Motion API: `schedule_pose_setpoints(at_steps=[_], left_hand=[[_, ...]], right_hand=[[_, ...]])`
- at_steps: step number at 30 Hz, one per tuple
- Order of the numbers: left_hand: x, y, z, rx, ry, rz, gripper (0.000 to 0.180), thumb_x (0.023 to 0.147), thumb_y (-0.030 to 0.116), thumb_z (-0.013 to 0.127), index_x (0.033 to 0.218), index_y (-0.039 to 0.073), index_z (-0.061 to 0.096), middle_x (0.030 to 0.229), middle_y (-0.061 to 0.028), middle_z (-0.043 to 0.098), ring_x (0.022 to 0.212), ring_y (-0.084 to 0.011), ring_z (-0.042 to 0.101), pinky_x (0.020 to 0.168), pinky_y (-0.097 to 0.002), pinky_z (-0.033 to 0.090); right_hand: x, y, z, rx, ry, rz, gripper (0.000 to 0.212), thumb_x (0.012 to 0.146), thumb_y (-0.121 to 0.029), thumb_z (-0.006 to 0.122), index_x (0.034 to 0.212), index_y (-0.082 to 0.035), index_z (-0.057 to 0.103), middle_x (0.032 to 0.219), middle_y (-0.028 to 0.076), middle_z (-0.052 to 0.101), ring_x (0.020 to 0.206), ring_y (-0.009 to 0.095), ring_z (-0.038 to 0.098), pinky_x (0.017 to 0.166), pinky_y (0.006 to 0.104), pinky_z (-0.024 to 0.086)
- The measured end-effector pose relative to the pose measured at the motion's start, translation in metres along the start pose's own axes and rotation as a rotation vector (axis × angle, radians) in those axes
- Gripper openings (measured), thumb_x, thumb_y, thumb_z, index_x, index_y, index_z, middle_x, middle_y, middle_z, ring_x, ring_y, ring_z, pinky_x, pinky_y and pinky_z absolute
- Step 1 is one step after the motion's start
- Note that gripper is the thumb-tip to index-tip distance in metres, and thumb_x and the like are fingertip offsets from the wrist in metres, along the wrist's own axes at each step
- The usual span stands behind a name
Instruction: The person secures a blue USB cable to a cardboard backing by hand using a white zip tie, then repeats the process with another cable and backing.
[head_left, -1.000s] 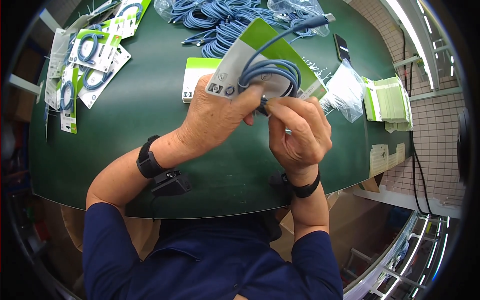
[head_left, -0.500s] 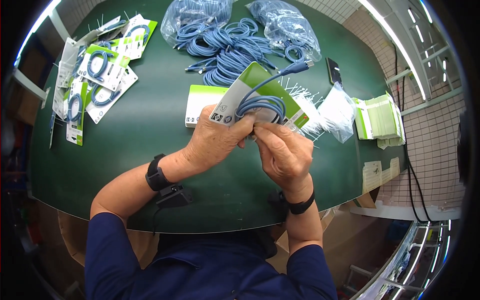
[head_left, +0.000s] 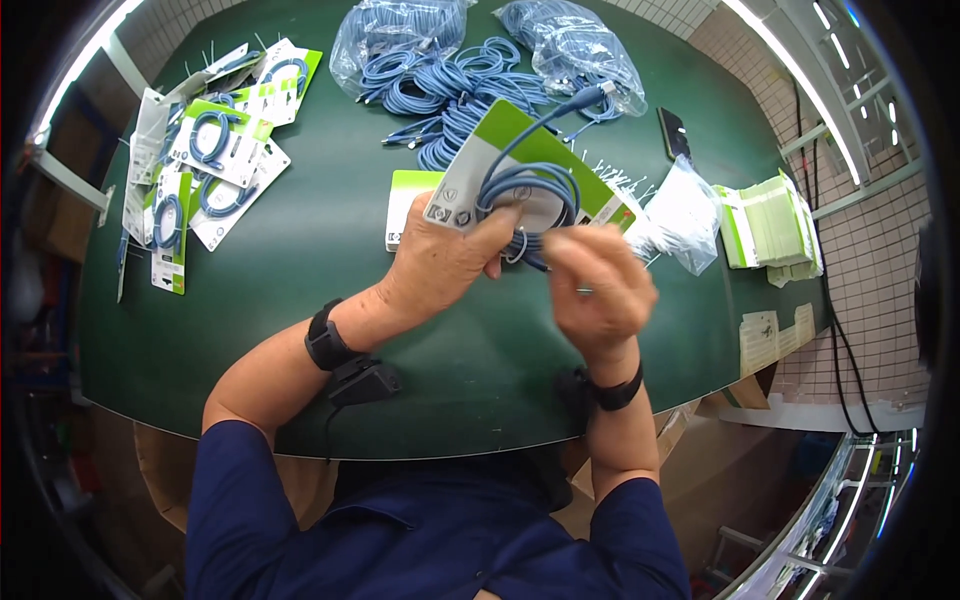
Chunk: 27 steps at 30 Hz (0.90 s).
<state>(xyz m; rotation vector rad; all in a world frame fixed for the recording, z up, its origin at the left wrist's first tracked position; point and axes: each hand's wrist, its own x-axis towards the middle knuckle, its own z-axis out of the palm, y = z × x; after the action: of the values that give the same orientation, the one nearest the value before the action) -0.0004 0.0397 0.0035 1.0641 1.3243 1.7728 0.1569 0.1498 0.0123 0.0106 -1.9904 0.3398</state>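
My left hand (head_left: 440, 262) is closed on a green-and-white packaging card (head_left: 505, 130), thumb across its front. A blue cable (head_left: 572, 192) lies coiled against the card, one plug end sticking out past the upper right edge. A thin white tie (head_left: 518, 246) loops around the lower part of the coil beside my left thumb. Just right of that tie is my right hand (head_left: 605, 290), fingers bent and smeared by motion; whether anything is pinched in them cannot be made out. Behind my left hand sits a stack of similar cards (head_left: 412, 183).
Carded cables (head_left: 222, 150) are piled at the left. Loose coiled cables (head_left: 450, 80) and two clear bags (head_left: 585, 50) of them lie at the back. To the right are white ties, a plastic bag (head_left: 685, 220), a phone (head_left: 673, 133) and a card stack (head_left: 775, 228).
My right hand has pulled away from the card to the right, uncovering the tie around the coil. My left hand still holds the card and cable. The whole view has shifted slightly.
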Motion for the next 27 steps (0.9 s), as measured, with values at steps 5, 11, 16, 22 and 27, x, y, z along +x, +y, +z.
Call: schedule_pose_setpoints(at_steps=[5,11,16,22,27], left_hand=[[0.005,0.016,0.006,-0.182,0.045,-0.083,0.017,0.098,0.011,0.065,0.110,0.000,0.067,0.086,-0.0027,0.070,0.059,-0.0083,0.062,0.049,-0.0235,0.050],[-0.006,0.028,0.016,-0.275,0.020,-0.140,0.020,0.098,0.010,0.064,0.114,-0.001,0.064,0.089,-0.0042,0.071,0.060,-0.0086,0.062,0.048,-0.0241,0.048],[-0.013,0.023,0.019,-0.150,-0.025,-0.073,0.016,0.097,0.011,0.068,0.109,0.000,0.067,0.088,-0.0034,0.072,0.057,-0.0074,0.061,0.047,-0.0228,0.048],[-0.016,0.024,0.018,-0.005,-0.096,-0.083,0.012,0.095,0.012,0.072,0.102,0.001,0.071,0.080,-0.0013,0.070,0.054,-0.0051,0.060,0.047,-0.0230,0.048],[-0.017,0.023,0.016,0.005,-0.138,-0.117,0.014,0.095,0.012,0.072,0.103,0.001,0.071,0.077,-0.0009,0.069,0.055,-0.0047,0.060,0.047,-0.0232,0.049]], right_hand=[[-0.015,0.038,-0.031,0.061,0.409,0.528,0.011,0.095,0.002,0.067,0.106,0.003,0.068,0.090,0.010,0.072,0.077,0.019,0.070,0.070,0.0312,0.057],[-0.068,0.040,-0.031,1.307,0.160,1.242,0.030,0.106,-0.014,0.060,0.133,0.001,0.062,0.121,0.017,0.073,0.100,0.023,0.075,0.080,0.0335,0.063],[-0.115,0.059,-0.007,1.408,-0.037,1.236,0.040,0.106,-0.019,0.060,0.141,0.001,0.058,0.129,0.017,0.070,0.111,0.026,0.073,0.087,0.0366,0.064],[-0.087,0.047,-0.008,1.634,0.065,1.270,0.049,0.103,-0.027,0.066,0.143,0.001,0.056,0.135,0.017,0.068,0.116,0.027,0.071,0.093,0.0377,0.063],[-0.097,0.058,-0.005,1.406,-0.108,1.109,0.049,0.105,-0.031,0.062,0.143,-0.001,0.055,0.139,0.015,0.065,0.120,0.025,0.068,0.097,0.0362,0.061]])
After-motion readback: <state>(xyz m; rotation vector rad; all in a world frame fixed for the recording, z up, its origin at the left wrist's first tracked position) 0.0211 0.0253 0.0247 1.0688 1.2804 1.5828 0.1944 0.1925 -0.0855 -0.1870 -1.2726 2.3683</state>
